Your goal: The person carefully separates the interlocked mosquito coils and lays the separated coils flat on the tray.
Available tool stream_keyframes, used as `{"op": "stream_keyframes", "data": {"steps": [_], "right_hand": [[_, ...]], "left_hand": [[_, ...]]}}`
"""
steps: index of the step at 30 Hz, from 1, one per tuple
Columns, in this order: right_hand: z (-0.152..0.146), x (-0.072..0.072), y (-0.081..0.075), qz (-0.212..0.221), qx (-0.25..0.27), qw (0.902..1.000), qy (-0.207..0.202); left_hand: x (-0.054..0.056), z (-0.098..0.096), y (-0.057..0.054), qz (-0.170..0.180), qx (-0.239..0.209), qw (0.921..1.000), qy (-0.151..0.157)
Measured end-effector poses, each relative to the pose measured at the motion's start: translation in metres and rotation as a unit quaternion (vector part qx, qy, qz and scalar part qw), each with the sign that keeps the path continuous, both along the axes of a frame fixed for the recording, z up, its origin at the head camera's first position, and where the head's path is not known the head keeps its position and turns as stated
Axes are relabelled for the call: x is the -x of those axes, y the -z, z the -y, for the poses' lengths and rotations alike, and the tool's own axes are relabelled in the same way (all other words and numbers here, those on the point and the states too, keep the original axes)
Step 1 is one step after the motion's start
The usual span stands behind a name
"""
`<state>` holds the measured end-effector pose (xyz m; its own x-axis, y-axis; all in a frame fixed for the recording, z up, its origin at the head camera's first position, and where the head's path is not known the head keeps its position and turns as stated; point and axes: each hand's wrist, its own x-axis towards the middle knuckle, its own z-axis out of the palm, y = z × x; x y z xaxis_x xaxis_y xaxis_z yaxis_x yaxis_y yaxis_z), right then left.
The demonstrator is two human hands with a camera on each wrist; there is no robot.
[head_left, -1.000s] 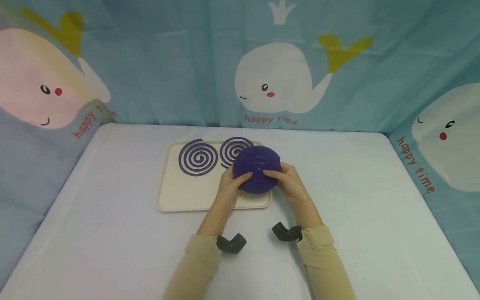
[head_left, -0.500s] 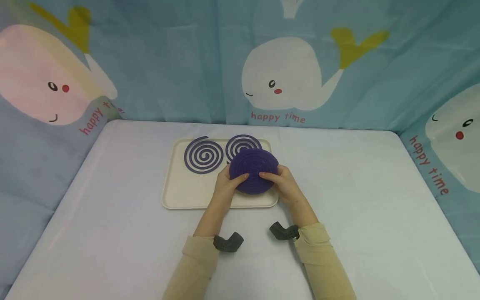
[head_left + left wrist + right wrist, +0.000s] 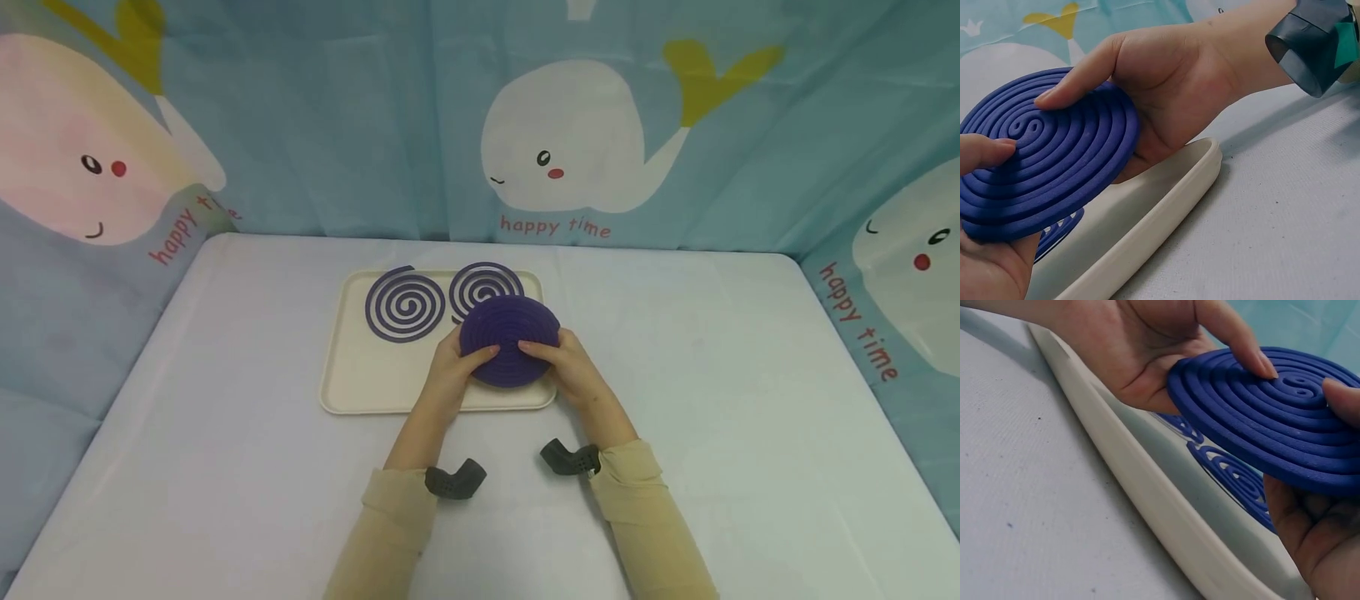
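Note:
A purple-blue mosquito coil (image 3: pixel 510 321), a disc of tightly nested spirals, is held tilted above the right part of the cream tray (image 3: pixel 375 392). My left hand (image 3: pixel 450 371) grips its left side and my right hand (image 3: pixel 576 371) its right side. Both thumbs lie on top near the centre, on either side of two small curled ends (image 3: pixel 1025 125). Fingers support the disc from underneath, largely hidden in the head view. Behind it, a loose single coil (image 3: pixel 405 306) lies at the tray's back left. Another single coil (image 3: pixel 483 279), partly covered by the held disc, lies beside it.
The tray stands on a white-covered table (image 3: pixel 712 400), its raised rim (image 3: pixel 1129 469) close below the hands. A blue curtain (image 3: pixel 360 125) with printed whales hangs behind and at both sides. Dark wrist cameras (image 3: pixel 456 480) sit at both cuffs.
Both hands have shifted slightly left over the tray with the held coil, then stayed almost still. The head view has moved a little. The two loose coils lie as before.

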<state>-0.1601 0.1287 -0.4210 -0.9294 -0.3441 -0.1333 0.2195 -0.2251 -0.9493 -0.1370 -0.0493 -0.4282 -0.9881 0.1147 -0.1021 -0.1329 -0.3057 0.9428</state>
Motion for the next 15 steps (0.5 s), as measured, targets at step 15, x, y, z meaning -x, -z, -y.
{"op": "stream_keyframes", "data": {"steps": [15], "right_hand": [[-0.0008,0.0013,0.0011,0.005,0.003,1.0,-0.002]], "left_hand": [[0.0004,-0.0011,0.0004,0.001,0.027,0.9996,-0.013]]}}
